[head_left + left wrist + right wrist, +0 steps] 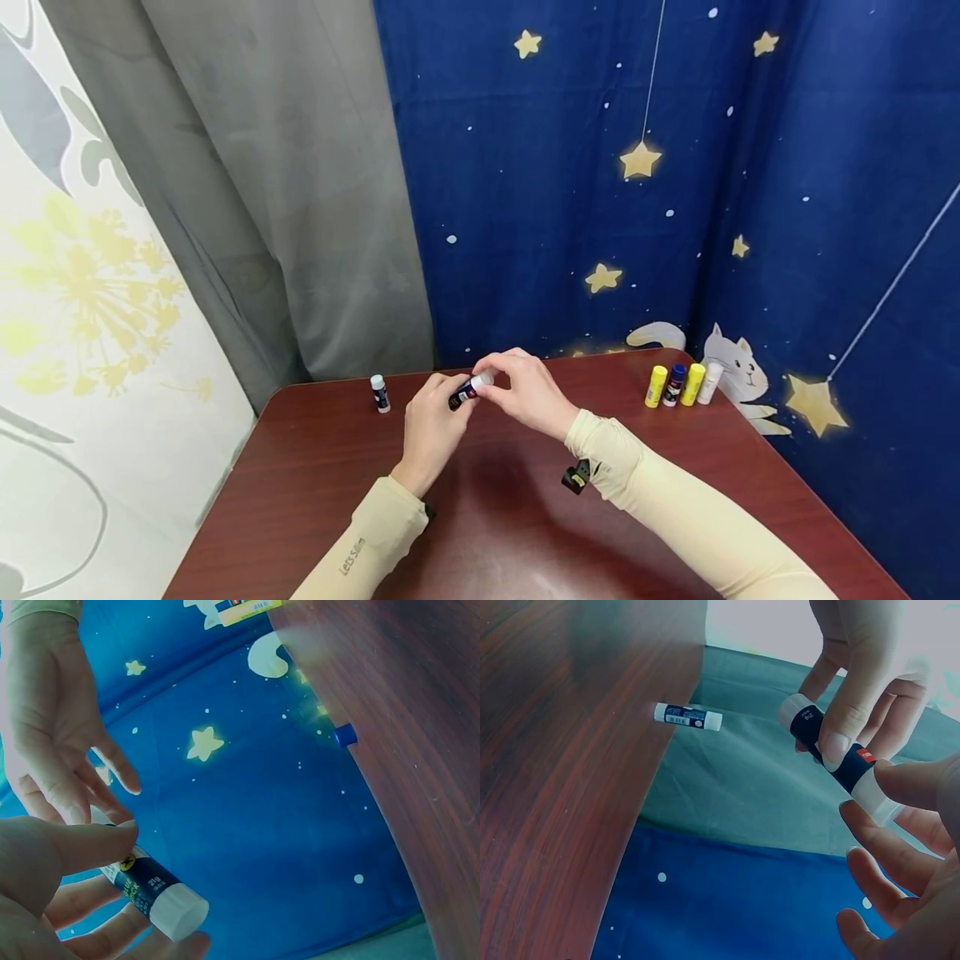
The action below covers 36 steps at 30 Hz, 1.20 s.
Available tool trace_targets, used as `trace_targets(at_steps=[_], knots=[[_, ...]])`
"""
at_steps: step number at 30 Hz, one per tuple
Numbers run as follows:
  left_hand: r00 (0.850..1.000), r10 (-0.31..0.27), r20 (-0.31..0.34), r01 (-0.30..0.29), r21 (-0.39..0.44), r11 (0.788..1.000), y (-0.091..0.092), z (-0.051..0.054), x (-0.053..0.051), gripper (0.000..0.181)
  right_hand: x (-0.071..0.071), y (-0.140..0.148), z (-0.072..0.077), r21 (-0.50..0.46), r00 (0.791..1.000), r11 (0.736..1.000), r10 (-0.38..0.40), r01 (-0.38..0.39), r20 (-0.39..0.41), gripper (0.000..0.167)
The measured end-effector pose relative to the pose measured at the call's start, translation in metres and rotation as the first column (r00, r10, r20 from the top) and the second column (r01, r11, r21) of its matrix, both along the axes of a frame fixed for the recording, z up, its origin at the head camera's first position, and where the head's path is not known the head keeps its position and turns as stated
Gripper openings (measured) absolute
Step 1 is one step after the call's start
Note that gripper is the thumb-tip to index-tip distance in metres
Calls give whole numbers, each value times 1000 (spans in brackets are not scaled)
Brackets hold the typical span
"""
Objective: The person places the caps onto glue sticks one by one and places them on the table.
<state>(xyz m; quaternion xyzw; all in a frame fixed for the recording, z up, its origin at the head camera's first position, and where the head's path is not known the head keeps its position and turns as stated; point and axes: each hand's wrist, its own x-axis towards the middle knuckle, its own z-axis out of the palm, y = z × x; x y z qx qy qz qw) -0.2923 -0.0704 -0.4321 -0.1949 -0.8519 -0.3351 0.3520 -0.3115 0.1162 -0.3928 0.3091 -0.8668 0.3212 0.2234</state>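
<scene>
My left hand (pixel 435 421) grips a dark blue glue stick (pixel 462 395) by its body, thumb on one side and fingers on the other. The stick is tilted above the table. At its upper end, the right hand (pixel 536 396) pinches the white cap (pixel 482 381) between thumb and forefinger, its other fingers spread in the right wrist view. The opposite white end (pixel 180 911) juts out past my left fingers. To the left, a second dark blue glue stick (pixel 380 394) with a white cap stands upright on the table; it also appears in the right wrist view.
At the back right of the brown table (pixel 330 467) stands a row of glue sticks: a yellow one (pixel 656 387), a dark blue one (pixel 674 385), another yellow one (pixel 692 384) and a white one (pixel 709 383). A small blue cylinder (pixel 345 736) sits by the table's edge. Curtains (pixel 540 208) hang behind.
</scene>
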Motion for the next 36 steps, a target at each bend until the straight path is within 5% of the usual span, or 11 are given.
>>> trace_targets(at_steps=[12,19,36], knots=[[999,-5,34,5,-6,1000,0,0,-2,53,-3,16,5,1,999,999,-37,37,-14,19],[998,42,51,-41,-18,999,-9,1,-3,55,-10,41,11,-15,996,996,-91,91,-12,18],[998,70,-10,-70,12,997,-22,6,-3,49,-27,102,30,85,972,968,-236,237,-15,19]])
